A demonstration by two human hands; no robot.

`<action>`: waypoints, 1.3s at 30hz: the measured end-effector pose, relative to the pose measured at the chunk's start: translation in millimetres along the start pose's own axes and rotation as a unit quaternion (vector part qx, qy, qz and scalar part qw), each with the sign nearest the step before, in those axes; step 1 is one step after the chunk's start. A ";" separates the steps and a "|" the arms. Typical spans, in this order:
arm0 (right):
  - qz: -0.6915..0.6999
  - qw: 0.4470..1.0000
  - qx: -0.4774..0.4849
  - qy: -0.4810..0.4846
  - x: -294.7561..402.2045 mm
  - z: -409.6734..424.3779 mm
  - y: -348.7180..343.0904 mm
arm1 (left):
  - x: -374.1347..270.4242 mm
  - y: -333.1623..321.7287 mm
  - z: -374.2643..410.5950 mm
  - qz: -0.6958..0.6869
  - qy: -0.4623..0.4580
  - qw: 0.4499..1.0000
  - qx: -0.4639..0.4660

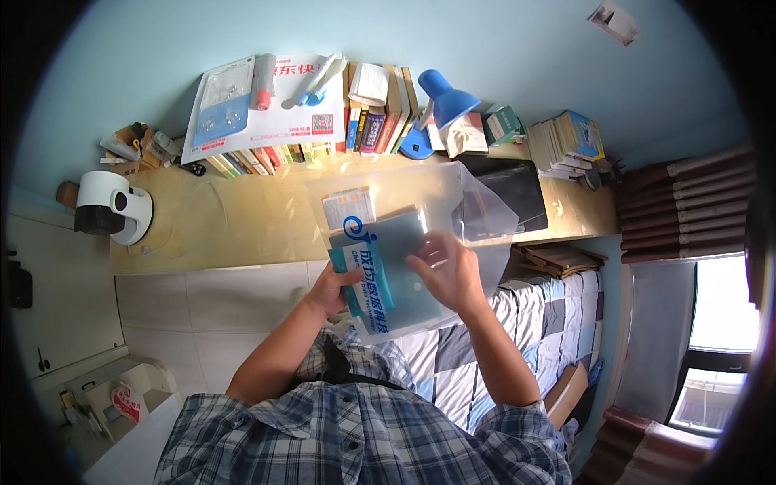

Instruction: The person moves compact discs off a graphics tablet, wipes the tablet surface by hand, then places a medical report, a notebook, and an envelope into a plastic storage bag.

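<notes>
A clear plastic document folder (418, 303) with blue printing is held up in front of my chest, its translucent flap (485, 212) raised towards the desk. Inside or behind the plastic show a dark flat item (397, 242) and a teal-and-white packet (351, 267). My left hand (332, 288) grips the folder's left edge, thumb on the front. My right hand (445, 267) is at its right side, fingers curved and seen partly through the plastic; whether they pinch anything is unclear. A small white-and-orange box (350, 207) lies beyond the folder, partly covered by it.
On the wooden desk (267, 224) stand a white appliance (115, 206), rows of books (376, 127), a blue desk lamp (445, 100) and a stack of books (561, 145). A black laptop-like slab (515, 188) lies at the right. A bed with checked bedding (539, 315) is below it.
</notes>
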State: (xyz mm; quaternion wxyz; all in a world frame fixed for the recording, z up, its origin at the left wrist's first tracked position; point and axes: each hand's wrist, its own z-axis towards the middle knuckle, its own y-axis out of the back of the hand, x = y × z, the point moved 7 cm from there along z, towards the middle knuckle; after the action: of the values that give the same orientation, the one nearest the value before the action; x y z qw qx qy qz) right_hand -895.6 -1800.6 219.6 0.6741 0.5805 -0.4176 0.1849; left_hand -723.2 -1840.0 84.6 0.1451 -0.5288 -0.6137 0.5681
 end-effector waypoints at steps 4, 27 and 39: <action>-0.018 1.000 -0.014 0.008 -11.4 20.4 5.6 | -11.2 2.6 11.9 -0.022 0.021 0.999 0.015; 0.049 0.901 -0.416 -0.111 40.6 -67.6 151.9 | 7.6 112.0 16.1 -0.107 0.090 0.989 -0.050; 0.410 0.743 -0.467 -0.249 -173.3 -87.3 183.3 | 14.7 163.9 31.3 0.031 0.142 0.959 -0.245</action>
State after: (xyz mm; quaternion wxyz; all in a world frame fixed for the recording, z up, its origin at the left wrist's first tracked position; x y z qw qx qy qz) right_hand -1100.8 -1630.8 201.9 0.5921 -0.0090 -0.8023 0.0746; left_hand -674.1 -1878.6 -70.8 0.0787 -0.6422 -0.6902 0.3241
